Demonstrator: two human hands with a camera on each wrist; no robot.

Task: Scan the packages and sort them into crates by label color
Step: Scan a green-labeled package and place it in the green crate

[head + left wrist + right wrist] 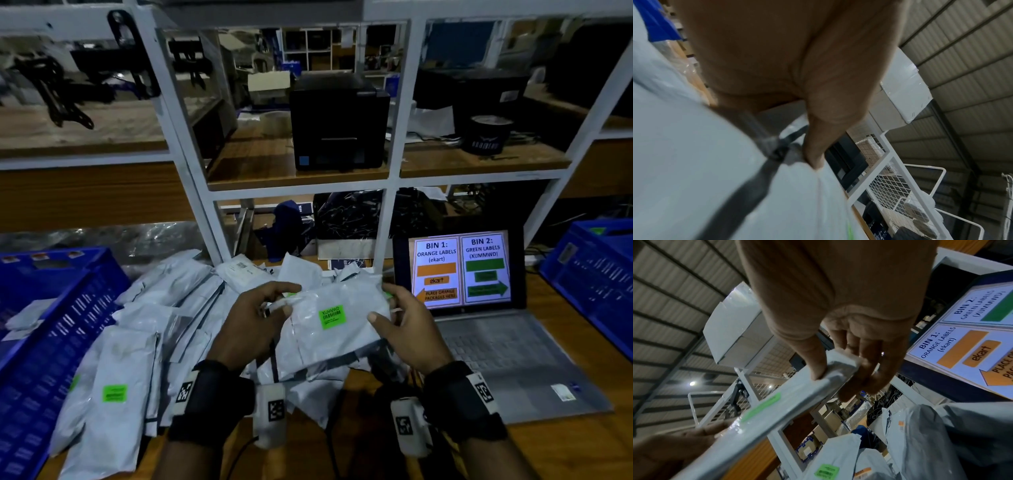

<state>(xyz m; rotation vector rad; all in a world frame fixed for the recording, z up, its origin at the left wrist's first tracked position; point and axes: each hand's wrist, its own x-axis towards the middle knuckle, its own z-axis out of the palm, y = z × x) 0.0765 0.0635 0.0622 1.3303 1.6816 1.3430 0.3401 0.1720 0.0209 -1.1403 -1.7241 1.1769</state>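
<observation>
I hold a grey poly package (346, 339) up over the pile, its green label (332, 317) facing me. My left hand (289, 298) pinches its left edge, thumb on top. My right hand (380, 303) pinches the right edge, thumb on the front and fingers behind. In the left wrist view, the thumb (816, 155) presses the package (694, 162) near a dark seam. The right wrist view shows the thumb (816, 366) on the package (789, 402), the green label (762, 407) edge-on. A blue crate (51, 342) stands left, another blue crate (596, 284) right.
Several grey packages (154, 325) are heaped on the wooden table, one with a green label (114, 392). An open laptop (496, 346) at right shows bin rules on its screen (460, 270). A white shelf frame (387, 222) and a black printer (337, 123) stand behind.
</observation>
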